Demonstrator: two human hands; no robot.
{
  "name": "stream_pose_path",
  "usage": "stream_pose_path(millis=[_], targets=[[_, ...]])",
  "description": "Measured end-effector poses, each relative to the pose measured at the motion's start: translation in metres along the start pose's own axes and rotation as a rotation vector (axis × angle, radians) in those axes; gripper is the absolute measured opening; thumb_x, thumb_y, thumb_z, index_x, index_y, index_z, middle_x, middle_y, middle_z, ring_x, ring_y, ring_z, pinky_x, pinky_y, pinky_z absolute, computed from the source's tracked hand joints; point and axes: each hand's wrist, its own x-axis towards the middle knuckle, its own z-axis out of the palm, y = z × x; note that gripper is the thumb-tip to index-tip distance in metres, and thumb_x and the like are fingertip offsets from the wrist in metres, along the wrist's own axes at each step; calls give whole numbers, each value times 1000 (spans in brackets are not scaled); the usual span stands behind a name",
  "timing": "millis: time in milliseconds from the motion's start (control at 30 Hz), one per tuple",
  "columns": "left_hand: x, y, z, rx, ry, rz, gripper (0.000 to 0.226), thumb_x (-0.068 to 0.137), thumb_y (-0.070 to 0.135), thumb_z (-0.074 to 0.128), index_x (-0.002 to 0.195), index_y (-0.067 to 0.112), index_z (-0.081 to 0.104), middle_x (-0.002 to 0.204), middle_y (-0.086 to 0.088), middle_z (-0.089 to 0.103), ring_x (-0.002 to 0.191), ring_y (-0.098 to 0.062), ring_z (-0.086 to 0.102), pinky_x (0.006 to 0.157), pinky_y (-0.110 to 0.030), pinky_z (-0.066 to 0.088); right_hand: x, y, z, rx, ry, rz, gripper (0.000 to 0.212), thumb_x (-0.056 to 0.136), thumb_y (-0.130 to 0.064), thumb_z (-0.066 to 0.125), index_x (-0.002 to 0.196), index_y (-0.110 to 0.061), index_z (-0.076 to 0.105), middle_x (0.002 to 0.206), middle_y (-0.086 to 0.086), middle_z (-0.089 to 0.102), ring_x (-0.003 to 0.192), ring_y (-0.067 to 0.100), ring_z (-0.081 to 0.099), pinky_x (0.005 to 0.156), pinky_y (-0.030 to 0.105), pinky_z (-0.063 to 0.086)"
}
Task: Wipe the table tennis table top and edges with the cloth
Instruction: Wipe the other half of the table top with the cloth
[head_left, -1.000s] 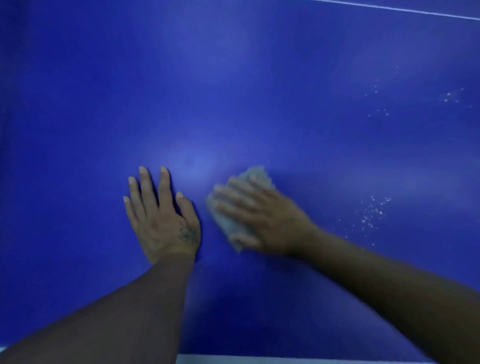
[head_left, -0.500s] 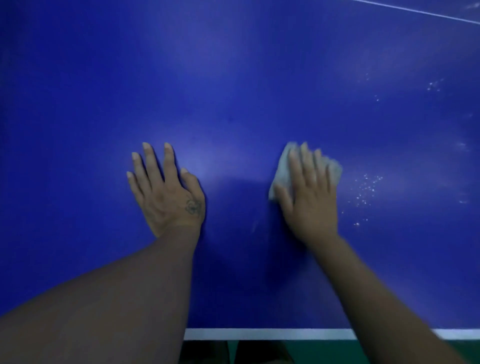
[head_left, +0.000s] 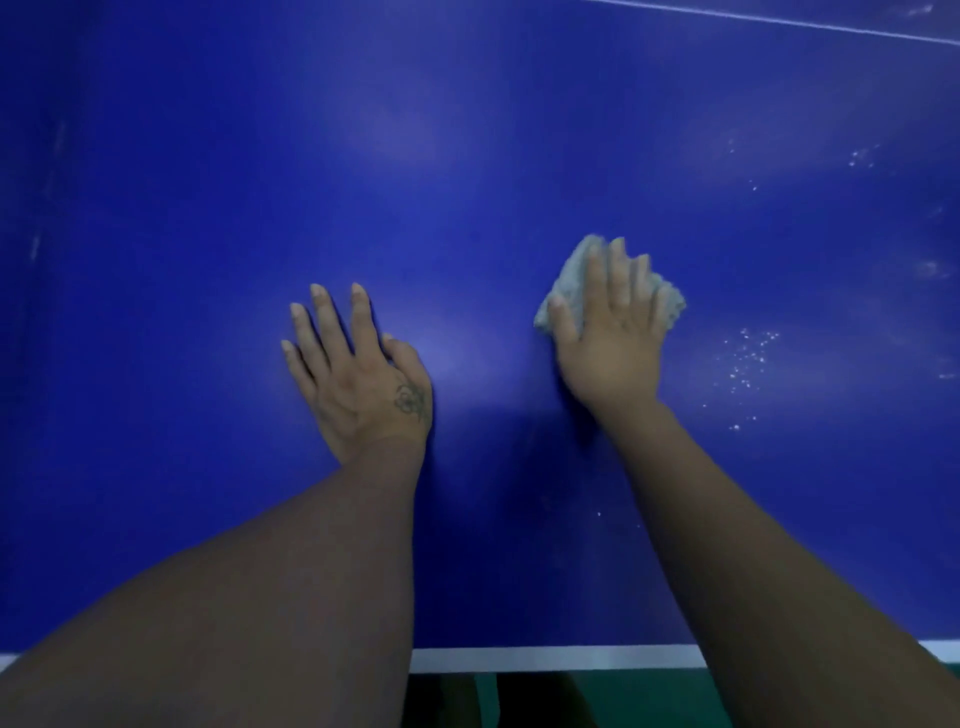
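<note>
Flat-fingered, the right grip (head_left: 613, 332) presses the cloth (head_left: 569, 288) onto the worktop (head_left: 467, 156); the left grip (head_left: 358, 379) lies spread, palm down, at its 9 o'clock, white specks (head_left: 748, 358) at 3 o'clock

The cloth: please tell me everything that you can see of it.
The cloth is pale grey and looks like soft, fuzzy fabric, bunched up. It lies on the blue table, mostly hidden under the right hand, whose straight fingers press on it. Its edges show on both sides of the hand.
</note>
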Motion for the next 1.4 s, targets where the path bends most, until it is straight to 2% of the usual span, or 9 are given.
stream_pose_path(millis=[100, 167, 267, 433, 600, 800, 967, 1133, 1400], targets=[[0, 1, -9, -44, -59, -21, 59, 106, 25, 45, 165, 20, 42, 179, -9, 22, 167, -30, 12, 136, -50, 3, -67, -15, 11, -66, 16, -259, 69, 112, -50, 38, 170, -18, 20, 178, 4, 15, 166, 31, 10, 132, 57, 12], [-2, 0, -16, -102, -107, -13, 56, 108, 26, 42, 164, 20, 46, 179, -7, 23, 168, -27, 10, 136, -48, 0, -123, -9, 18, -71, -28, -363, 70, 112, -51, 39, 171, -19, 20, 179, 3, 14, 166, 28, 8, 131, 58, 16], [-17, -12, -23, -149, -177, 95, 54, 109, 24, 41, 162, 18, 48, 178, -7, 24, 168, -26, 11, 136, -47, 4, -190, 11, 21, -87, -72, -459, 69, 112, -52, 40, 171, -21, 20, 179, 2, 12, 166, 29, 9, 130, 59, 21], [-108, -54, -43, 57, -221, 185, 59, 112, 33, 35, 170, 22, 31, 180, -7, 15, 168, -30, 8, 135, -53, 11, -205, 27, 15, -127, -136, -542, 72, 111, -56, 40, 171, -23, 18, 179, -1, 11, 166, 26, 9, 130, 59, 22], [-125, -63, -35, 167, -233, 184, 65, 108, 39, 31, 172, 24, 24, 181, -7, 13, 168, -32, 6, 135, -54, 8, -140, 21, 17, -108, -110, -531, 71, 111, -55, 40, 171, -22, 20, 179, 0, 13, 166, 25, 7, 132, 57, 16], [-130, -61, -36, 161, -214, 190, 65, 109, 39, 31, 172, 24, 25, 181, -7, 11, 168, -31, 5, 135, -56, 9, -31, 7, 2, -98, -91, -476, 69, 111, -54, 37, 170, -23, 21, 178, 0, 15, 166, 27, 10, 133, 52, 8], [-131, -61, -36, 163, -178, 184, 63, 110, 39, 34, 171, 25, 27, 181, -6, 14, 168, -30, 7, 135, -55, 10, 38, 43, -17, -24, -85, -195, 72, 111, -57, 33, 172, -24, 14, 180, 1, 9, 166, 30, 4, 133, 54, 3], [-129, -63, -36, 132, -146, 198, 62, 110, 38, 34, 170, 23, 31, 180, -7, 17, 167, -31, 10, 135, -55, 10, -34, 47, -12, 1, 0, -60, 71, 111, -56, 30, 172, -22, 13, 180, 3, 10, 166, 30, 6, 133, 54, 3], [-127, -64, -35, 142, -138, 199, 62, 110, 39, 34, 170, 24, 32, 180, -7, 17, 167, -31, 9, 135, -55, 10, -241, 73, 12, -64, -64, -314, 72, 110, -54, 40, 171, -22, 20, 179, -1, 13, 166, 27, 8, 132, 58, 16]])
